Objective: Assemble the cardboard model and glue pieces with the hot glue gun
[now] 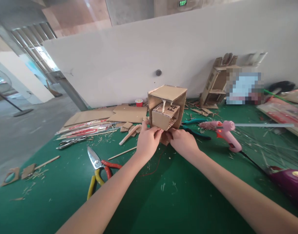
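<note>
A small open-fronted cardboard box [167,93] stands upright at the middle of the green table, with a printed inner cardboard piece [161,119] set inside it. My left hand [149,138] is closed at the box's lower left front, its thumb and fingers pressed on the lower edge. At the lower right front, my right hand [182,139] is closed too, its fingers bent under the box near a small brown cardboard flap [164,138]. The fingertips of both hands are partly hidden. Whitish strips of glue show on the inner piece.
Red-and-yellow-handled shears [96,162] lie at left, near silver scissors [72,142]. Right of the box are teal-handled pliers [195,132] and a pink glue gun [228,133] with a cord. Cardboard sheets [95,116] and a taller cardboard structure [216,84] stand toward the white wall.
</note>
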A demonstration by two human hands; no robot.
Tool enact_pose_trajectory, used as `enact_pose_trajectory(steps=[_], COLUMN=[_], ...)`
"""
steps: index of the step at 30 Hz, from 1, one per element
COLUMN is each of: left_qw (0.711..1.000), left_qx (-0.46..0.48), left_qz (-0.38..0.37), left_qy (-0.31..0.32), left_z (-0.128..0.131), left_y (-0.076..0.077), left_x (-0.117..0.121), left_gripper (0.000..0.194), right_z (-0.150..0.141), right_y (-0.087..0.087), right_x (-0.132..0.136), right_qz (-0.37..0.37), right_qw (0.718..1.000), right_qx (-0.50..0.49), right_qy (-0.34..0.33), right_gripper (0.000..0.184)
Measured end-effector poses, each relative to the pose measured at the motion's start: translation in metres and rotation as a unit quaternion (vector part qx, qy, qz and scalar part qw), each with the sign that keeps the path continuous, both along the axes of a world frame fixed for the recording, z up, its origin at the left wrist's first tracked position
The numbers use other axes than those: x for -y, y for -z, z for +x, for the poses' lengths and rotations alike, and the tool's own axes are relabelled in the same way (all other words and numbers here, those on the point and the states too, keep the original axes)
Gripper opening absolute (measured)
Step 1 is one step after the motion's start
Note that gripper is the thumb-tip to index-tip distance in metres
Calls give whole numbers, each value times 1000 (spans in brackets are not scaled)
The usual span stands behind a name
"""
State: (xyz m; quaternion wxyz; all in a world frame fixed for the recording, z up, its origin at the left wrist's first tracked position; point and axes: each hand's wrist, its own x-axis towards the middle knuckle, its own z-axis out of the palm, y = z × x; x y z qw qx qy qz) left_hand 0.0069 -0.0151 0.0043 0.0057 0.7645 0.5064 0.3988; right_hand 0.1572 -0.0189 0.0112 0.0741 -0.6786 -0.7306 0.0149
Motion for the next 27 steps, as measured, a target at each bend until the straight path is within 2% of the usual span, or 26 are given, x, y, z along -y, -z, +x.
enact_pose_trajectory(steps=[13, 27], left_qw=[1000, 1000], left_qx=[7, 1], left_qz=[-7, -2], left_qy=[0, 5], left_z=[1, 0], left_y=[1, 0], left_x=[0, -1], left_gripper=[16, 16], right_z=[-1, 8], right_y=[3, 4], right_x=[-9, 0], right_qz=[23, 75], right_qw=[999, 997], right_qx=[-23, -3], right_qy=[16, -12], right_gripper=[37, 33])
